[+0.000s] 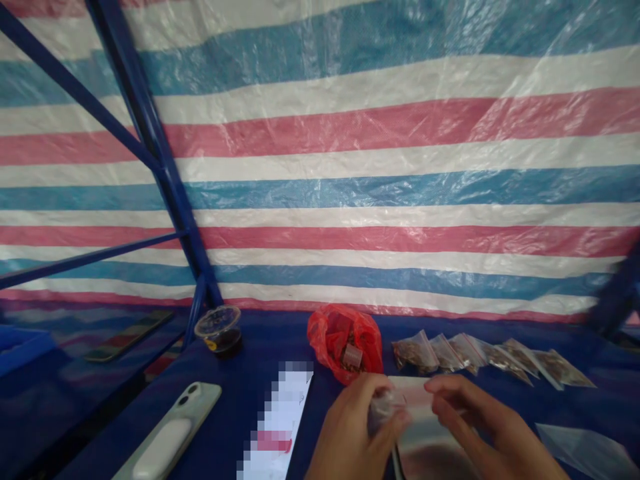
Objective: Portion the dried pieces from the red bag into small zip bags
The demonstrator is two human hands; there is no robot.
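My left hand (347,433) is blurred with motion and pinches a small transparent packet (384,410) at the top of a flat silver pouch (425,440). My right hand (483,420) grips the pouch's upper edge with its fingers, and the pouch's lower part runs out of view. Just beyond my hands lies a red plastic bag (345,343) with brown contents. To the right stands a row of several small transparent bags of brown material (480,357). An unfilled transparent bag (585,453) lies near my right hand.
A dark blue cloth (250,393) covers the table. On it are a pixelated white sheet (280,420), a phone in a pale case (170,433) and a plastic cup with dark contents (217,330). A striped tarpaulin (320,173) and blue metal poles (155,153) stand behind.
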